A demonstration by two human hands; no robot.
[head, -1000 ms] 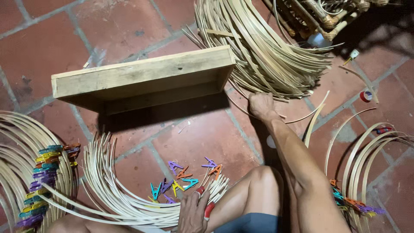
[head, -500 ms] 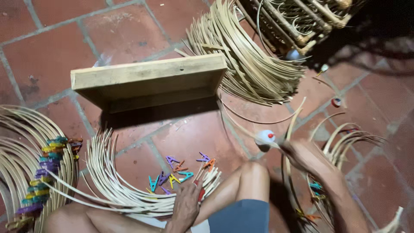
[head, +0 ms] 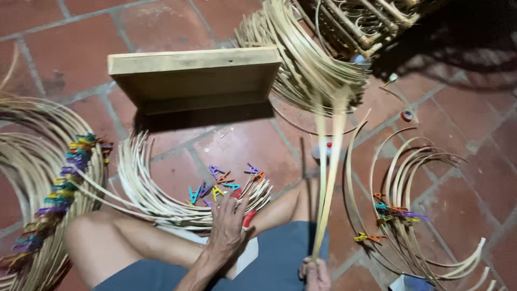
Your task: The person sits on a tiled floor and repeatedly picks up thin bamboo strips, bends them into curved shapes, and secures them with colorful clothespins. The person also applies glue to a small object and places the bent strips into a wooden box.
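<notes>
My right hand [head: 315, 272] sits low by my lap, shut on the near end of two long pale cane strips [head: 328, 161]. The strips run up and away toward a big fan of cane strips [head: 304, 59] on the floor. My left hand [head: 228, 225] lies flat, fingers apart, on a curved bundle of thin strips [head: 156, 196] by my knee. A red clip [head: 249, 218] shows beside its thumb. Several small coloured clips [head: 226, 180] are scattered just beyond its fingertips.
A shallow wooden box [head: 194, 75] stands on the red tile floor ahead. A large coil of strips pinned with coloured clips [head: 51, 188] lies at left, and clipped cane hoops [head: 409, 210] at right. A woven cane frame [head: 361, 21] is at top right, and a small white bottle [head: 322, 151] is near the strips.
My right hand reached out to the cane pile, then drew back to my lap with long strips in it. The left hand stayed on the curved bundle.
</notes>
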